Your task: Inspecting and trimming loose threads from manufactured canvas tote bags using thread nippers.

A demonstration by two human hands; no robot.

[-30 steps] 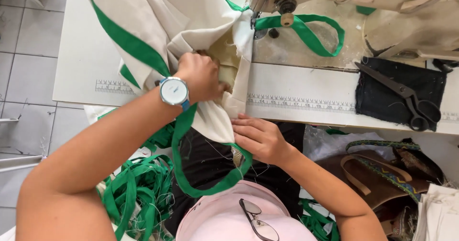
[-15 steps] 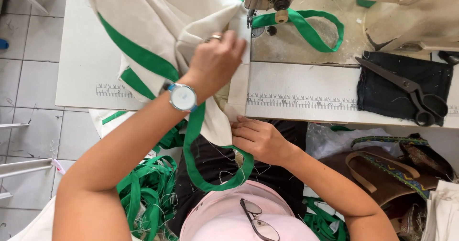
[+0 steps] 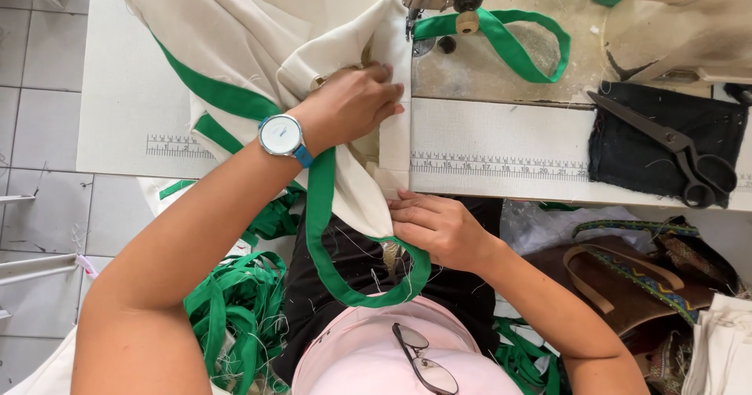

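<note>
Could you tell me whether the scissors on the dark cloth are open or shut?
Shut: the scissors lie flat on the dark cloth, blades together.
</note>
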